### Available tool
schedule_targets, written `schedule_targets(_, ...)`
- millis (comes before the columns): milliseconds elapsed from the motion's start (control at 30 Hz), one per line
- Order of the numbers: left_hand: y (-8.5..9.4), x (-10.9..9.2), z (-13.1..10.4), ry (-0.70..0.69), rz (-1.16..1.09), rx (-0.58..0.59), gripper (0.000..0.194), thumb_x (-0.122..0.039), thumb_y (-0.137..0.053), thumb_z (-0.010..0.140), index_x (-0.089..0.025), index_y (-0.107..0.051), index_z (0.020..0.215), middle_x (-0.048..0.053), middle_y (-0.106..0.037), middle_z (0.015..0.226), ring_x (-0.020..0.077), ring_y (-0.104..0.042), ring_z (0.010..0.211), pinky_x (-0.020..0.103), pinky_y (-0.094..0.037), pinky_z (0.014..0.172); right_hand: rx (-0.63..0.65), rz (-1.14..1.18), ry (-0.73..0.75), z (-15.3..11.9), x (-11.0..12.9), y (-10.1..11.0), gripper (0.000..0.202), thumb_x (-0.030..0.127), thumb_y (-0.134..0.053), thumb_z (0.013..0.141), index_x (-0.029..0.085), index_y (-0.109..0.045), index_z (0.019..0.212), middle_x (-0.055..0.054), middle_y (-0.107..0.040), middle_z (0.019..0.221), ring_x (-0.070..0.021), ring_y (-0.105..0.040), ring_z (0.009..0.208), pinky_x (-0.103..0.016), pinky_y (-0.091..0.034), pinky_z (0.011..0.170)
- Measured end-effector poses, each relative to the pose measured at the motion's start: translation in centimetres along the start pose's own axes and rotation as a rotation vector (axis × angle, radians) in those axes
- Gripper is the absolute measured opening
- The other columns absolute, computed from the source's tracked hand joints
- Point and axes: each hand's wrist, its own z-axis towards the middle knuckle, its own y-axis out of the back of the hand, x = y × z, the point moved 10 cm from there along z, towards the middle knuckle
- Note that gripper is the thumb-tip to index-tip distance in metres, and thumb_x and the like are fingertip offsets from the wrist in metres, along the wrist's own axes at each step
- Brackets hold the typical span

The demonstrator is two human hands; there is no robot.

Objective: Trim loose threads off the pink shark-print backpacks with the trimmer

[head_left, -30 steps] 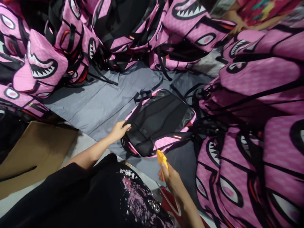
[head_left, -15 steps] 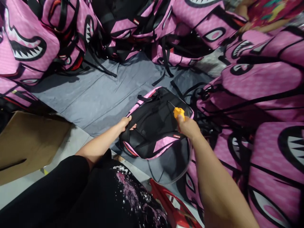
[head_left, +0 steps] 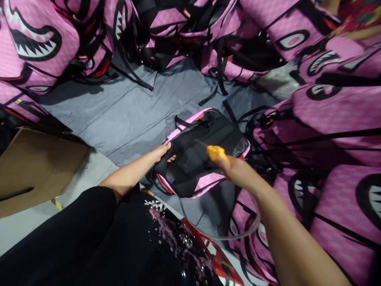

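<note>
Left hand [head_left: 163, 152] grips the near edge of the black-backed pink backpack [head_left: 202, 153] lying on the grey sheet [head_left: 125, 115]; right hand [head_left: 238, 171] is closed on an orange tool [head_left: 216, 152], possibly an air nozzle, above it. Piled backpacks [head_left: 327, 111] crowd the right; open sheet lies left

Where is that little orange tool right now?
The orange tool sits near the middle of the head view, in the person's right hand, over the black back of the backpack whose near edge the left hand grips.
</note>
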Motion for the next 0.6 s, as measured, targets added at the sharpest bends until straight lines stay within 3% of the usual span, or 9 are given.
schedule_targets(33,-0.1,-0.3,-0.4,-0.047,0.002,0.007,0.069,-0.064,-0.024,0.097,-0.012,-0.061,0.123,0.01,-0.073,0.076,0.0164,-0.065,0.06,0.023,-0.049,0.052,-0.051,-0.014,-0.035,-0.2,-0.8,1.0,0.044,0.055,-0.041,0.095,0.018,-0.059,0.078,-0.002,-0.055,0.051,-0.015,-0.051,0.046,-0.026,-0.036,0.05)
schedule_targets(133,-0.3,-1.8,-1.9,-0.292,0.084,-0.026,0.058,-0.058,-0.029,0.1,-0.023,-0.051,0.14,0.005,-0.074,0.09,0.0128,-0.065,0.069,0.021,-0.05,0.062,0.035,0.054,-0.043,-1.1,-2.3,1.7,0.047,0.055,-0.038,0.097,0.018,-0.056,0.075,-0.004,-0.058,0.055,-0.0148,-0.052,0.047,-0.027,-0.038,0.052)
schedule_targets(267,-1.4,-3.4,-4.0,-0.599,0.541,-0.194,0.054,-0.039,-0.066,0.088,-0.023,-0.054,0.139,0.005,-0.07,0.108,0.0174,-0.065,0.096,0.027,-0.05,0.089,-0.299,-0.087,-0.161,-3.5,-3.3,5.5,0.041,0.046,-0.037,0.1,0.016,-0.058,0.081,-0.006,-0.06,0.059,-0.0136,-0.053,0.051,-0.026,-0.036,0.055)
schedule_targets(300,-1.7,-3.7,-4.3,-0.646,0.684,-0.255,0.055,-0.037,-0.069,0.086,-0.023,-0.055,0.137,0.007,-0.069,0.115,0.0206,-0.064,0.104,0.029,-0.048,0.094,-0.218,-0.078,-0.149,-3.7,-3.0,4.4,0.042,0.046,-0.037,0.1,0.015,-0.059,0.084,-0.005,-0.06,0.059,-0.0131,-0.054,0.051,-0.026,-0.036,0.055)
schedule_targets(400,-1.5,-4.8,-4.7,-0.653,0.991,-0.499,0.049,-0.032,-0.064,0.088,-0.02,-0.054,0.135,0.015,-0.062,0.128,0.0291,-0.059,0.118,0.039,-0.045,0.1,0.279,0.052,-0.07,-4.3,-2.3,-1.3,0.051,0.052,-0.036,0.099,0.01,-0.064,0.094,-0.003,-0.06,0.057,-0.0109,-0.053,0.048,-0.024,-0.037,0.055)
schedule_targets(433,-1.1,-5.2,-4.8,-0.619,1.041,-0.573,0.047,-0.031,-0.06,0.091,-0.018,-0.053,0.135,0.017,-0.061,0.127,0.0307,-0.059,0.117,0.041,-0.046,0.099,0.293,0.039,-0.083,-4.2,-2.8,-1.2,0.054,0.053,-0.035,0.099,0.008,-0.065,0.097,-0.004,-0.06,0.059,-0.0101,-0.053,0.048,-0.024,-0.037,0.056)
schedule_targets(533,-1.5,-6.5,-6.2,-0.622,1.15,-0.716,0.046,-0.028,-0.054,0.093,-0.015,-0.05,0.137,0.019,-0.059,0.129,0.0331,-0.057,0.119,0.045,-0.046,0.098,-0.183,-0.213,-0.256,-3.6,-6.2,5.7,0.063,0.053,-0.029,0.1,0.002,-0.065,0.105,-0.012,-0.065,0.07,-0.011,-0.056,0.054,-0.027,-0.037,0.062)
schedule_targets(567,-2.5,-6.9,-7.3,-0.706,1.192,-0.743,0.048,-0.025,-0.054,0.092,-0.015,-0.048,0.138,0.02,-0.055,0.134,0.0337,-0.053,0.123,0.046,-0.044,0.101,-0.287,-0.281,-0.294,-3.9,-7.0,7.4,0.064,0.055,-0.029,0.101,0.002,-0.065,0.106,-0.015,-0.066,0.073,-0.0126,-0.057,0.056,-0.028,-0.038,0.063)
schedule_targets(600,-4.1,-6.8,-8.6,-0.828,1.236,-0.733,0.049,-0.022,-0.053,0.092,-0.015,-0.047,0.14,0.019,-0.051,0.14,0.0339,-0.048,0.128,0.048,-0.041,0.104,-0.276,-0.307,-0.305,-4.1,-7.5,7.8,0.064,0.057,-0.03,0.101,0.003,-0.065,0.105,-0.015,-0.066,0.074,-0.0145,-0.058,0.057,-0.029,-0.039,0.063)
